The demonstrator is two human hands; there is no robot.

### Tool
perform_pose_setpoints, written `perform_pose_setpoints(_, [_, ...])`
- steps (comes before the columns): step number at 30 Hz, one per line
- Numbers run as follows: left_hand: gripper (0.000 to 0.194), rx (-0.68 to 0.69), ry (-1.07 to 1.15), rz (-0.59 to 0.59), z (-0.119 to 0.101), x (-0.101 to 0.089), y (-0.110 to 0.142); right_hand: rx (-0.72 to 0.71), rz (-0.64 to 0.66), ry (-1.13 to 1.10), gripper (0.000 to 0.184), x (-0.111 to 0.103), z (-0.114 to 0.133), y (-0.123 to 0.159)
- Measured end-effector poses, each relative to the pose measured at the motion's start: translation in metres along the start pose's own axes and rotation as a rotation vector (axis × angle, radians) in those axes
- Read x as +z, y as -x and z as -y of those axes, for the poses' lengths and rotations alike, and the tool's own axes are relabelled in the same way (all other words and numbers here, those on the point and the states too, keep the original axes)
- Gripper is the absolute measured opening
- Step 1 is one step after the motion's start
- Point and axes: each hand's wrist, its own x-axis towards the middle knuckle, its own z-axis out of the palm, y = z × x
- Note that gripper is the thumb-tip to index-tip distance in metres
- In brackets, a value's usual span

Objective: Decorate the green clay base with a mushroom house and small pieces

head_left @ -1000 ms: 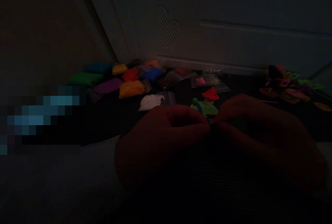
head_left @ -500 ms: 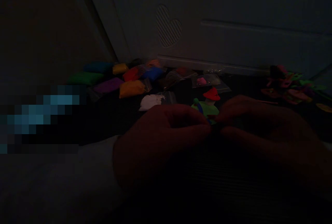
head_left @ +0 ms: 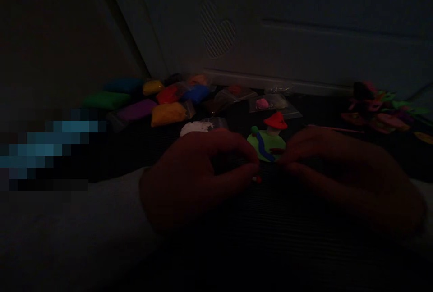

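In the dim light, a round green clay base [head_left: 252, 142] lies on the dark ridged surface. It carries a blue wavy strip [head_left: 262, 146], a small green ball [head_left: 254, 130], a dark reddish-brown piece [head_left: 277, 151] and a mushroom with a red cap [head_left: 275, 120] and pale stem. My left hand [head_left: 203, 177] is left of the base, thumb and forefinger pinched; their contents are hidden. Just under that thumb shows a tiny red-and-white piece [head_left: 257, 179]; whether they touch is unclear. At the base's right edge, my right hand [head_left: 352, 175] has its fingertips closed, anything between them hidden.
Bags of coloured clay, including orange [head_left: 168, 114], purple [head_left: 138, 110], green [head_left: 106, 100] and white [head_left: 195, 127], lie at the back left. A clear bag with pink clay [head_left: 262, 103] lies behind the mushroom. Colourful pieces [head_left: 379, 107] are heaped at the right, before a pale panel [head_left: 304, 53].
My left hand has shifted left, away from the green base, uncovering more of the blue strip and the tiny red-and-white piece. My right hand stays near the base's right edge.
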Motion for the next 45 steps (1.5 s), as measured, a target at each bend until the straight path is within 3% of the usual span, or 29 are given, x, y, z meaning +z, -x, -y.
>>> perform_pose_setpoints(3, [0.008, 0.086, -0.065, 0.008, 0.003, 0.000, 0.003, -0.055, 0.033, 0.054, 0.013, 0.002, -0.003, 0.002])
perform_pose_setpoints(15, [0.015, 0.343, -0.168, 0.153, 0.012, 0.000, 0.002, -0.054, 0.051, 0.060, 0.010, 0.003, -0.003, 0.002])
perform_pose_setpoints(21, [0.016, 0.290, -0.169, 0.144, 0.012, 0.002, 0.002, -0.039, 0.050, 0.060, 0.011, 0.003, -0.001, 0.003])
perform_pose_setpoints(35, [0.017, 0.363, -0.104, 0.170, 0.013, 0.002, 0.000, -0.031, 0.041, 0.052, 0.011, 0.003, -0.003, 0.002])
perform_pose_setpoints(45, [0.009, 0.076, 0.081, 0.132, 0.007, -0.001, 0.001, -0.039, 0.004, -0.007, 0.010, 0.002, 0.001, 0.000])
